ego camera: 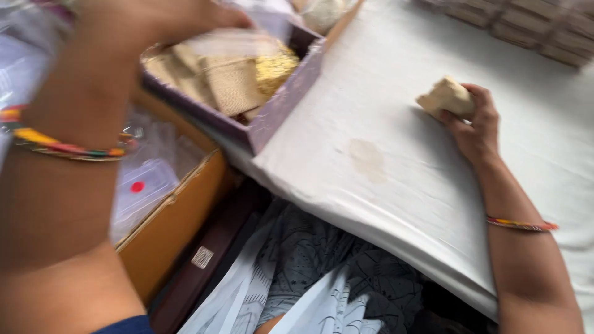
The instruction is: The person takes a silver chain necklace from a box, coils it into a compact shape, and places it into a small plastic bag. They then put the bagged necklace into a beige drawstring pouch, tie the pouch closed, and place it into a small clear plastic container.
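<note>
I'm watching the right hand [473,127] at about 2 o'clock, resting on the white cloth [383,185], and its fingers are closing around a pale tan block [447,96], with the block poking out toward 10 o'clock. The left hand [154,18] is hovering at 11 o'clock over the purple box [281,108], and it's blurring so badly that I can't tell whether those fingers are open or gripping anything.

As I'm reading it, this is a handling step between box and cloth: one block is out and in hand, while more tan pieces [232,83] are lying in the box beside some gold shreds [276,65]. Any move with that block is calling for a gentle, even grip, since it's looking soft-edged and crumbly, and the box is overhanging the cloth's edge at a tilt, so it's wanting a light touch.

Around them, a faint stain [368,159] is showing on the cloth at centre. A cardboard carton [179,216] of clear packets [145,185] is sitting at 8 o'clock, just under the box. Stacked boxes [532,31] are lining up at 1 o'clock, well apart from both hands. The left forearm, wearing bright bangles [68,148], is filling the near left and hiding part of the box from me
</note>
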